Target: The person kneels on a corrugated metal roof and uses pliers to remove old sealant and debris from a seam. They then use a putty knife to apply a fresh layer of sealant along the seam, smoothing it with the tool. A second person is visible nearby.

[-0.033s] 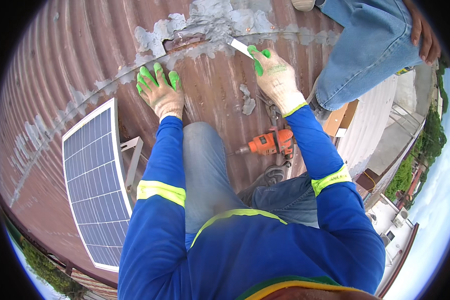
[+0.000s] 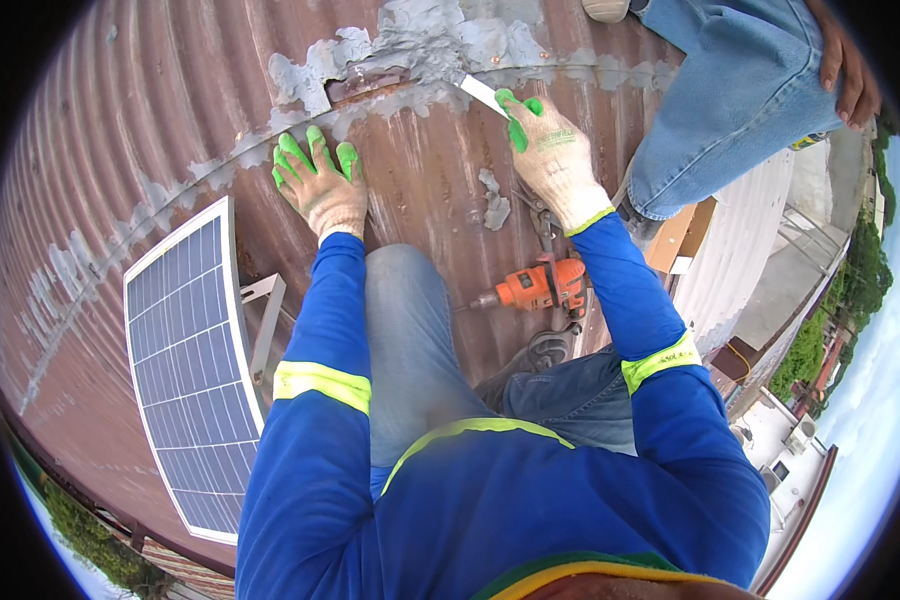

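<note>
My right hand (image 2: 555,155), in a white glove with green fingertips, grips a flat white strip (image 2: 483,94). The strip's far end touches or lies just over grey sealant (image 2: 425,45) smeared along a seam of the brown corrugated roof (image 2: 420,170). Beside the sealant's near edge is a dark gap (image 2: 368,84) with ragged rims. My left hand (image 2: 322,185), gloved the same way, rests flat on the roof below the seam with its fingers spread. A loose grey scrap of sealant (image 2: 494,200) lies between my hands, nearer the right one.
An orange power drill (image 2: 542,286) lies by my right forearm. To the left, a solar panel (image 2: 192,370) stands near a metal bracket (image 2: 264,318). Another person's jeans-clad leg (image 2: 730,110) is at upper right, beside a cardboard box (image 2: 682,238). The roof edge drops off at right.
</note>
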The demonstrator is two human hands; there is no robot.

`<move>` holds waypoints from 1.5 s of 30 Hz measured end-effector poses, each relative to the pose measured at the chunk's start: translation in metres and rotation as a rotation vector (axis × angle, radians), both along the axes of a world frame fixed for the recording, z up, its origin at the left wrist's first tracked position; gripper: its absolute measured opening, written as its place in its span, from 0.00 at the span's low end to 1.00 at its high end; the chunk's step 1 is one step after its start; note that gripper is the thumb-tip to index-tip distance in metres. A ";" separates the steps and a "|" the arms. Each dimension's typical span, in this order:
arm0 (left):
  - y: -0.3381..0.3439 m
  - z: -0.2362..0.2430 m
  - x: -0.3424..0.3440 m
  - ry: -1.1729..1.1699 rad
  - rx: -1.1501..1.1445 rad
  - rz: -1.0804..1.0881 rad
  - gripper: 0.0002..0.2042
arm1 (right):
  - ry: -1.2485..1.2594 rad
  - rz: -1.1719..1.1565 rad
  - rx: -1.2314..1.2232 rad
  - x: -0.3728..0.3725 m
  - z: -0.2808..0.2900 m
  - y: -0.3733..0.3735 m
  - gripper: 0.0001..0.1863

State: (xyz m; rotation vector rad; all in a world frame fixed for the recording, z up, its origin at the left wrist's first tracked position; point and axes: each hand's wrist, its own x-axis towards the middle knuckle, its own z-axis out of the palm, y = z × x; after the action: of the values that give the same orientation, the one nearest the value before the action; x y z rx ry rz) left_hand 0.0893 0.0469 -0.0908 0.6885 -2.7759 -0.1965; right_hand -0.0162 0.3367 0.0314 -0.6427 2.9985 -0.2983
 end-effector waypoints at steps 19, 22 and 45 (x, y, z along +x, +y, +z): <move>0.001 0.002 -0.006 0.037 0.018 0.008 0.30 | -0.125 -0.094 -0.029 -0.005 -0.021 0.016 0.25; 0.001 0.001 -0.005 0.015 0.027 0.006 0.30 | -0.083 -0.069 -0.203 0.006 -0.017 0.008 0.26; 0.000 0.000 -0.005 0.027 0.033 -0.004 0.30 | -0.189 -0.159 -0.219 -0.037 -0.012 -0.122 0.23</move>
State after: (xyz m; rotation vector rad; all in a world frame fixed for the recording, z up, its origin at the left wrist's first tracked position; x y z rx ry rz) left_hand 0.0840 0.0471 -0.0908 0.6831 -2.7547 -0.2505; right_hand -0.0529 0.2152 0.0195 -0.3648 2.8604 -0.6644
